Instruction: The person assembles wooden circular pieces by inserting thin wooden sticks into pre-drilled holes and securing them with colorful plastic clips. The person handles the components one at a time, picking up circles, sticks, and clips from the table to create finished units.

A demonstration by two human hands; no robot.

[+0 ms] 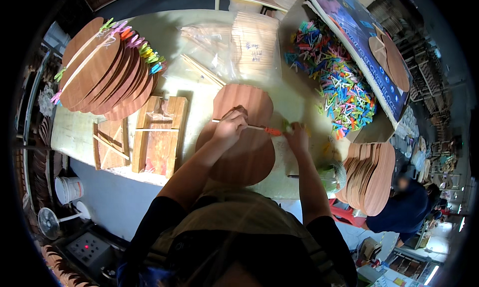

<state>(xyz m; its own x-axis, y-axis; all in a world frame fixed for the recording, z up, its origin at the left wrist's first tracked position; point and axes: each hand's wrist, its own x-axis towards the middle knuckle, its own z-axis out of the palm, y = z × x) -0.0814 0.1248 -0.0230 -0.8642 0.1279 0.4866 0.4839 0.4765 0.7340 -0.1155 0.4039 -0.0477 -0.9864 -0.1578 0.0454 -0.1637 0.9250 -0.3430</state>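
A brown figure-eight wooden board [238, 159], shaped like a small guitar plate, lies flat in front of me. A thin pale wooden strip [256, 128] crosses its narrow waist. My left hand [232, 125] has its fingers closed and pressed down on the strip, over the middle of the board. An orange clothespin [273, 132] sits at the strip's right end, on the board's edge. Just right of it, my right hand [298, 137] is closed on a green clothespin [286, 126], smeared by motion; its fingertips are partly hidden.
Boards with strips and clothespins [107, 72] stand stacked at left, beside wooden jigs [159, 132]. Bundled strips [254, 45] lie at the back. A box of colourful clothespins [344, 92] is at right, near more stacked boards [374, 172]. Another person [399, 212] works at far right.
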